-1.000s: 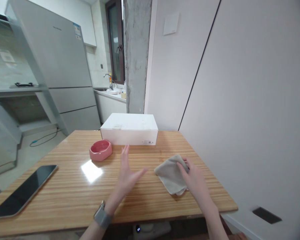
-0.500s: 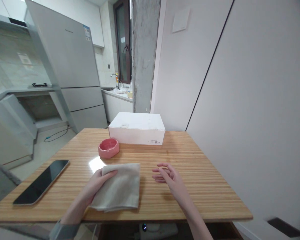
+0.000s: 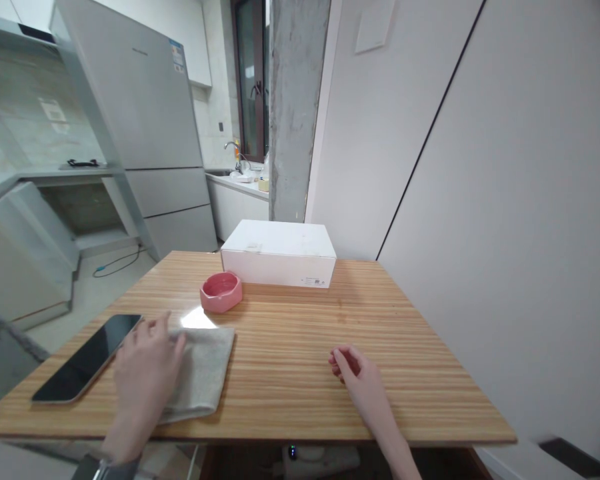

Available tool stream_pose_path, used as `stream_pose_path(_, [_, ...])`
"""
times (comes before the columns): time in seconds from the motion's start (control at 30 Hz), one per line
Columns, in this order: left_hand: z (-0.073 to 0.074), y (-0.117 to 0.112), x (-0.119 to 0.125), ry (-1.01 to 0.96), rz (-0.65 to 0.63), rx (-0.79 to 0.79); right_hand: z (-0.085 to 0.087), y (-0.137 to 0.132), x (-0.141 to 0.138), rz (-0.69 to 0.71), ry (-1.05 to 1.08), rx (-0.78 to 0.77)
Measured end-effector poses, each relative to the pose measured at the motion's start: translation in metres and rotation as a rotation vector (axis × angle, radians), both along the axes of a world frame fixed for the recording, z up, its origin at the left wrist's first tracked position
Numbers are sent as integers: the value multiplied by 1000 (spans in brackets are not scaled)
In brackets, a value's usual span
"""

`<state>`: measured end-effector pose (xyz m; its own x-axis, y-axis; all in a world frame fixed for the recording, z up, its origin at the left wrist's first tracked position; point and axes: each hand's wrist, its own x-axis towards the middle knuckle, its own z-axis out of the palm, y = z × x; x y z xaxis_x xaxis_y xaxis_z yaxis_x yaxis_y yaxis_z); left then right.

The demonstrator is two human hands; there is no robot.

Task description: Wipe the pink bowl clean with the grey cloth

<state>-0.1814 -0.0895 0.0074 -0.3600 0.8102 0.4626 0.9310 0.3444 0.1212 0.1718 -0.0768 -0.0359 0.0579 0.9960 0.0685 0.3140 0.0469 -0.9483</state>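
Observation:
My left hand (image 3: 145,370) lies flat on a folded beige cloth (image 3: 203,370) on the left part of the wooden table (image 3: 300,333), fingers stretched out and pressing it down. A dark tablet (image 3: 87,357) lies just left of that hand. My right hand (image 3: 357,380) rests on the table to the right of centre, its fingers curled in loosely with nothing in them. A pink bowl (image 3: 221,291) stands beyond the cloth, and behind it a white box (image 3: 279,253).
A white wall (image 3: 505,200) runs along the table's right side. A grey fridge (image 3: 140,127) and a kitchen counter with a sink (image 3: 240,177) stand beyond the table. A concrete pillar (image 3: 295,107) rises behind the box.
The cloth went from my right hand at the right to my left hand and slid left across the table toward the tablet. My right hand drew back and curled.

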Motion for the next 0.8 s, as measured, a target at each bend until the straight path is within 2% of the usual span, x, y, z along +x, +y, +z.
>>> stream_pose_path(0.07, [-2, -2, 33, 14, -172, 41, -1, -3, -9, -33, -281, 73])
stream_pose_path(0.1, [-5, -2, 50, -28, -269, 10, -2, -4, -14, -45, -412, 112])
stream_pose_path(0.2, [-20, -1, 93, -139, -474, -172, -6, -7, -28, -52, -710, 232])
stream_pose_path(0.3, [-34, -2, 117, -139, -624, -288, -12, -7, -36, -16, -880, 338])
stream_pose_path(0.5, [-40, -5, 123, -127, -648, -308, -17, -9, -36, 12, -982, 411])
stream_pose_path(0.8, [-39, -5, 122, -125, -669, -297, -15, -12, -35, 46, -929, 429])
